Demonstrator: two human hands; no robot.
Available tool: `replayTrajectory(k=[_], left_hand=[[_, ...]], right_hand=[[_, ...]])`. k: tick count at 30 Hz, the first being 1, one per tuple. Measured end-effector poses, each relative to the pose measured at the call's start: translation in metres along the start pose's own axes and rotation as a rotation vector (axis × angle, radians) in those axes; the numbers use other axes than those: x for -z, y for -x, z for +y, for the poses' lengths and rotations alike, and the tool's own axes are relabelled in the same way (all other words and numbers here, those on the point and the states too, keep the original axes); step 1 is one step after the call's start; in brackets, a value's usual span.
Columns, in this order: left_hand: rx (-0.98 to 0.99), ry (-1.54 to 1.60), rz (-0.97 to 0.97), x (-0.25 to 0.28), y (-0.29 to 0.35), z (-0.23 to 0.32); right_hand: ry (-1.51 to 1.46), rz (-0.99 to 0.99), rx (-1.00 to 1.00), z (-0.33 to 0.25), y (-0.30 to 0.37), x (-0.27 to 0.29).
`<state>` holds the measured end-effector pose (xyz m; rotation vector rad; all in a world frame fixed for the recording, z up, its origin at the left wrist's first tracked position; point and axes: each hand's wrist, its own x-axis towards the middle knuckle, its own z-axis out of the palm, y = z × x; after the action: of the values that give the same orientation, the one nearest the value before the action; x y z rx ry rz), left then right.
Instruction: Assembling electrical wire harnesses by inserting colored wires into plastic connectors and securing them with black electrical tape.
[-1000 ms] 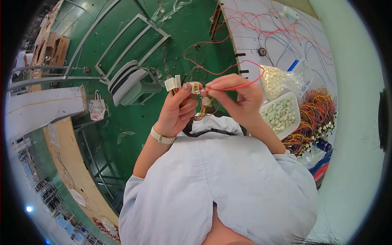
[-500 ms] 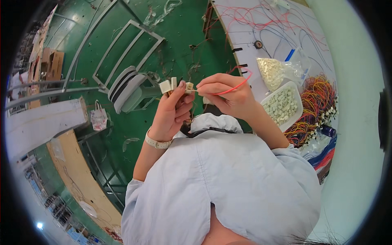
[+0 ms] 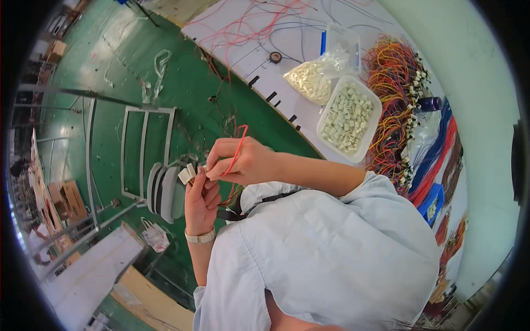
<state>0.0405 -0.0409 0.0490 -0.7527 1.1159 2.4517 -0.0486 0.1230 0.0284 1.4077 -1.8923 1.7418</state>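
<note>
My left hand (image 3: 201,202) is raised in front of my chest and grips a small cluster of white plastic connectors (image 3: 187,174) between thumb and fingers. My right hand (image 3: 238,163) is closed beside it, pinching a thin red wire (image 3: 237,148) whose end meets the connectors; the wire loops up above my knuckles. Both hands touch at the fingertips. A watch sits on my left wrist. My pale blue shirt fills the lower middle of the view.
A white table (image 3: 265,66) at upper right carries a clear tray of white connectors (image 3: 349,117), a plastic bag of the same parts (image 3: 310,77), bundles of coloured wires (image 3: 397,94) and loose red wires. Below lies a green floor with a metal frame (image 3: 144,149) and a stool (image 3: 164,190).
The view has swung, so the table now sits further right and higher. My hands stay together at the connectors, and the red wire now loops upward instead of trailing right.
</note>
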Motion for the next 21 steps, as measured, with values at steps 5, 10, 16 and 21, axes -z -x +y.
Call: replayTrajectory(k=[5, 10, 16, 21], left_hand=[[-0.062, -0.01, 0.088, -0.024, -0.027, -0.003], [-0.36, 0.089, 0.197, -0.004, -0.063, 0.008], [-0.194, 0.086, 0.355, -0.008, -0.09, -0.005], [-0.055, 0.173, 0.335, -0.033, -0.108, -0.017]], right_hand=[[-0.587, 0.071, -0.523, 0.031, 0.018, 0.017], [-0.561, -0.505, -1.151, 0.15, 0.028, 0.116], [0.851, 0.223, -0.974, 0.427, 0.084, 0.191], [1.079, -0.162, -0.876, 0.485, 0.074, 0.177]])
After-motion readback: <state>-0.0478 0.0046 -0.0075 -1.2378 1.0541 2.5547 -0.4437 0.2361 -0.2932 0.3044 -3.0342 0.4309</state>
